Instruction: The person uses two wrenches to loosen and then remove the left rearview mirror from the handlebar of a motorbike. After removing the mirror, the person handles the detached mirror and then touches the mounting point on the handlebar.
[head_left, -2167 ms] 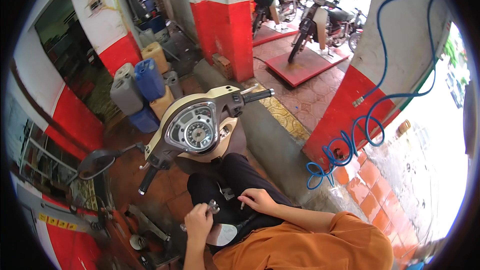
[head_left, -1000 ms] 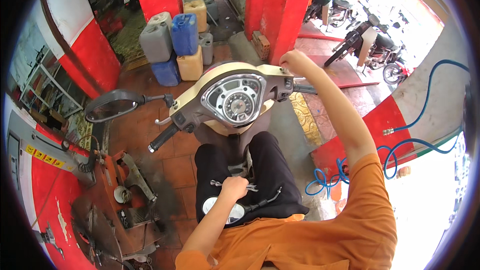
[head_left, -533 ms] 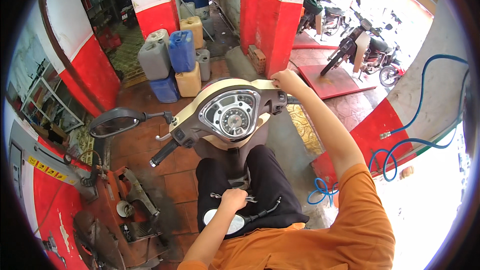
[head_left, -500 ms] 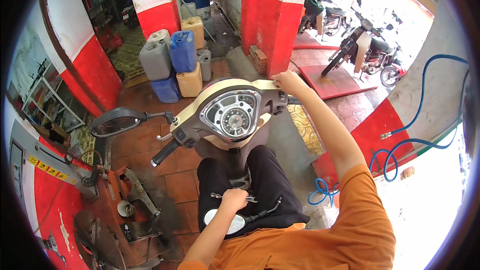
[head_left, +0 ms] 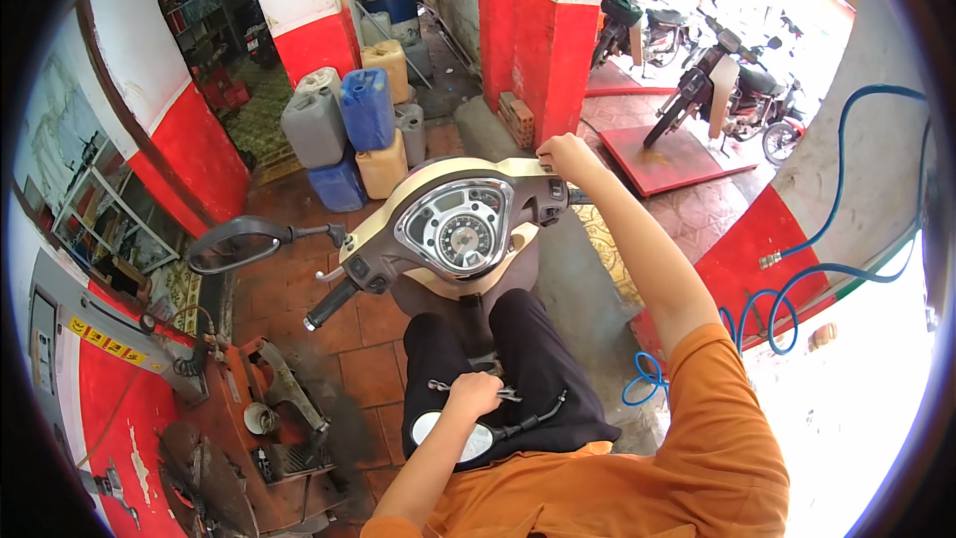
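I sit astride a scooter with a cream and brown handlebar cover (head_left: 408, 184) and an oval instrument panel (head_left: 463, 231). My left hand (head_left: 476, 394) rests over my lap, closed round a metal wrench (head_left: 439, 386) whose ends stick out on both sides. Below it a loose mirror (head_left: 468, 438) with a black stem lies across my thighs. My right hand (head_left: 566, 154) reaches to the right end of the cover, its fingers bent together at the top edge. Whatever they pinch is hidden. On the left side, the other mirror (head_left: 237, 247) is still mounted above the left grip (head_left: 329, 306).
Stacked plastic cans (head_left: 367, 110) stand ahead to the left. A rusty machine (head_left: 269, 428) is close on my left. At right hang a blue air hose (head_left: 787, 299) and, farther off, a parked motorbike (head_left: 732, 90) on a red platform (head_left: 662, 161).
The view has shifted slightly. Both hands stay where they were, the left with the wrench on my lap and the right at the cover's end.
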`<state>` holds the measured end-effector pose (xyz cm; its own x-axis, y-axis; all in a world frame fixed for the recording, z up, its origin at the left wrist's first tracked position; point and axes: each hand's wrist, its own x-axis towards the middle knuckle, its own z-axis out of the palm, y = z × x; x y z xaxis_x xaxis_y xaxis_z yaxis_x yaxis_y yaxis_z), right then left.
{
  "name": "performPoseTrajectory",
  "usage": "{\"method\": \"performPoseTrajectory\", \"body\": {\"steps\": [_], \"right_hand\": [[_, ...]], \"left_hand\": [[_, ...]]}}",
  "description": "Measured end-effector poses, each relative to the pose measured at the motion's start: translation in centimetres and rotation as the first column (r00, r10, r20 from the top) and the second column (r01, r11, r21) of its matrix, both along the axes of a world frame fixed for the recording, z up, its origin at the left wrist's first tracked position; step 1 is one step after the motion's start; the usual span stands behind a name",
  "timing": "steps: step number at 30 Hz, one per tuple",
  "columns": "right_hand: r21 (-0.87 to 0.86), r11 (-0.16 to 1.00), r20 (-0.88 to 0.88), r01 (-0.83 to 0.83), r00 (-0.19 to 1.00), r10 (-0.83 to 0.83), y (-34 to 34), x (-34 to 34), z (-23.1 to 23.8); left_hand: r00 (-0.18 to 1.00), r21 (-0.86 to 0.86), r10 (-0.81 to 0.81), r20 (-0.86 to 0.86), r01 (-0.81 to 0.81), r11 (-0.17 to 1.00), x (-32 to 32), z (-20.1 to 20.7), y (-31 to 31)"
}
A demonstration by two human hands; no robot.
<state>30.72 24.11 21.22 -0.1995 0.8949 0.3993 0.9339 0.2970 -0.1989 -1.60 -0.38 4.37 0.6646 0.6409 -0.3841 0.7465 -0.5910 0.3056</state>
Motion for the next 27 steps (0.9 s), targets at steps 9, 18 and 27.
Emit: {"method": "performPoseTrajectory", "body": {"steps": [9,18,27], "right_hand": [[0.002,0.997,-0.049,0.073,0.996,-0.073,-0.2,0.0,-0.4],[-0.016,0.996,-0.068,0.086,0.994,-0.086,-0.4,-0.2,-0.4],[-0.037,0.998,-0.147,0.049,0.988,-0.054,-0.2,-0.1,-0.5]], "left_hand": [[0.999,-0.006,0.026,-0.040,-0.026,1.000,-1.2,0.1,0.1],[0.999,-0.016,-0.009,-0.052,0.008,1.000,-0.8,-0.9,0.6],[0.999,-0.048,-0.034,-0.026,0.032,0.998,0.1,-0.9,0.7]]}}
